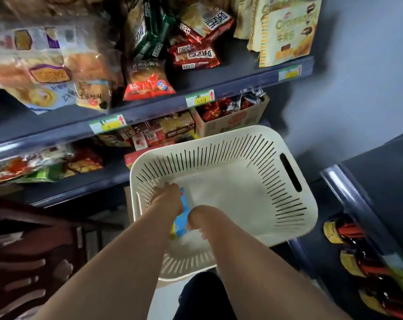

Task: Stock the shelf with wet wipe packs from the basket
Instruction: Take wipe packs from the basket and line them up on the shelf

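A cream slotted plastic basket [288, 162] stands below me at the foot of the shelves. Inside it, near its left wall, lies a blue and yellow wet wipe pack [182, 224]. Both my hands reach down into the basket. My left hand [167, 197] grips the far end of the pack. My right hand [199, 219] is closed on its near side. The hands hide much of the pack. The remaining basket floor looks bare.
Dark blue shelves [154, 107] hold bread and snack bags above and packets below. A cardboard box of red packets [232, 118] sits behind the basket. Bottles [348, 236] line a low shelf at right. Brown wooden furniture [29, 257] stands at left.
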